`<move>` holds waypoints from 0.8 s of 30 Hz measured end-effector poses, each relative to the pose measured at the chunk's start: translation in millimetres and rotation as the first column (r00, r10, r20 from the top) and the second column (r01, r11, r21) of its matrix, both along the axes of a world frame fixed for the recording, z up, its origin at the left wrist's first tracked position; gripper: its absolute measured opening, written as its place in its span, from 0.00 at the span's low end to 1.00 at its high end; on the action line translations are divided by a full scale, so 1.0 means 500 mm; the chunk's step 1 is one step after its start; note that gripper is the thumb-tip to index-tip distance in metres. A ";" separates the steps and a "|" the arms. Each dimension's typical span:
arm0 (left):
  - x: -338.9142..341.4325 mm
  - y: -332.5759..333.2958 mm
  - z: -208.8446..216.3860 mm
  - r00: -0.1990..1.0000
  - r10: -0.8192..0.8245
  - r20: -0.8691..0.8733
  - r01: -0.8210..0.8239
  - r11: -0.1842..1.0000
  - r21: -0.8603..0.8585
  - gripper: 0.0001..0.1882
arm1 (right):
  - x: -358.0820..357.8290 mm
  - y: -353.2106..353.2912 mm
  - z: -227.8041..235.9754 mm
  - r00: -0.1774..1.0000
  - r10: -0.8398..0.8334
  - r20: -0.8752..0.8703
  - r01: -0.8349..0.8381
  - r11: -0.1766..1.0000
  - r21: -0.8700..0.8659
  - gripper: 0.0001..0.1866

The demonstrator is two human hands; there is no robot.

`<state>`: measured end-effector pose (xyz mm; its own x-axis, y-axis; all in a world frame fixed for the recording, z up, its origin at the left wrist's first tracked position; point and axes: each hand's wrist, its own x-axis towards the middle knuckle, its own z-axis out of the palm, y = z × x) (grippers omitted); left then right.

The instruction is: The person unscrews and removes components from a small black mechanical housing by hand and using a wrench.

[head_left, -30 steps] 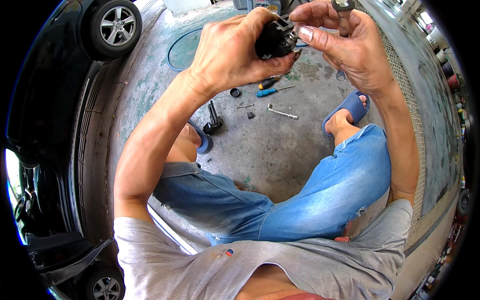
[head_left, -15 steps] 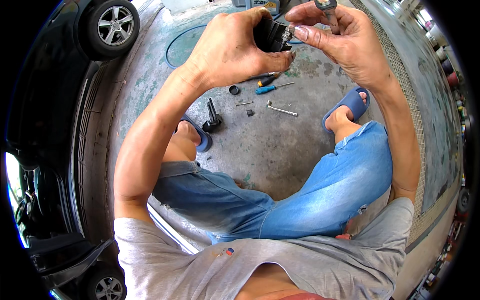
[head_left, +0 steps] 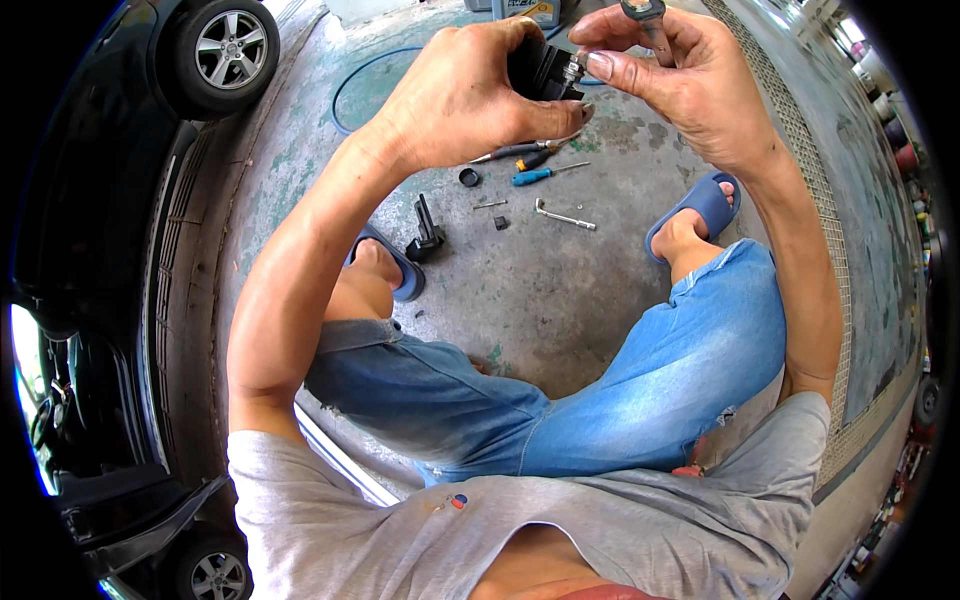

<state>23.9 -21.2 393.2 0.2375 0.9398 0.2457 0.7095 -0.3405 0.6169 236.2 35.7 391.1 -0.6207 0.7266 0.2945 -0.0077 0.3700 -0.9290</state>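
Near the top of the head view, my left hand [head_left: 468, 95] is wrapped round a black plastic part [head_left: 535, 70], thumb below and fingers above. A small metal fitting [head_left: 572, 72] shows on the part's right side. My right hand [head_left: 690, 85] is closed close to that fitting, thumb and forefinger pinched together. Between its fingers sits a metal tool with a dark rounded end [head_left: 645, 10], pointing up; its exact kind does not show. Whether the right fingertips touch the fitting I cannot tell.
On the concrete floor lie a blue-handled screwdriver [head_left: 535, 177], an L-shaped socket wrench [head_left: 565, 215], a bolt [head_left: 490, 204], a black cap [head_left: 468, 177] and a black bracket-like part [head_left: 425, 235]. A blue hose [head_left: 345, 95] curves behind. A dark car [head_left: 100, 200] stands left.
Both hands stay almost in place around the black part. The tool in my right hand has tilted slightly left. More of the tools beneath my left hand shows.
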 end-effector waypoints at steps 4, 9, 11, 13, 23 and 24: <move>-0.010 0.006 -0.019 0.999 -0.030 -0.040 0.035 0.992 0.123 0.28 | -0.003 -0.011 0.012 0.998 -0.041 0.052 0.044 0.998 -0.050 0.09; -0.010 0.008 -0.022 0.998 -0.030 -0.053 0.036 0.993 0.114 0.29 | -0.002 -0.011 0.010 1.000 -0.023 0.019 0.024 0.999 -0.045 0.09; -0.009 0.009 -0.023 0.998 -0.028 -0.054 0.034 0.992 0.118 0.29 | 0.001 -0.003 0.004 0.997 -0.038 0.065 0.043 0.996 -0.078 0.09; -0.009 0.011 -0.023 0.998 -0.036 -0.054 0.042 0.991 0.126 0.29 | 0.002 0.011 -0.011 0.999 0.028 -0.025 -0.027 0.999 0.020 0.09; 0.002 -0.003 0.014 0.996 -0.013 0.085 0.024 0.991 -0.128 0.22 | 0.002 0.015 -0.015 0.998 0.061 -0.030 -0.059 0.997 0.052 0.09; 0.007 -0.005 0.018 0.999 0.013 0.052 -0.006 0.990 -0.140 0.22 | 0.002 0.015 -0.016 0.998 0.058 -0.032 -0.056 0.997 0.055 0.09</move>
<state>27.5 -23.8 402.3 0.2188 0.9679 0.1233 0.6776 -0.2416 0.6946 237.1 43.1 383.2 -0.6498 0.6729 0.3536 -0.0610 0.4175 -0.9066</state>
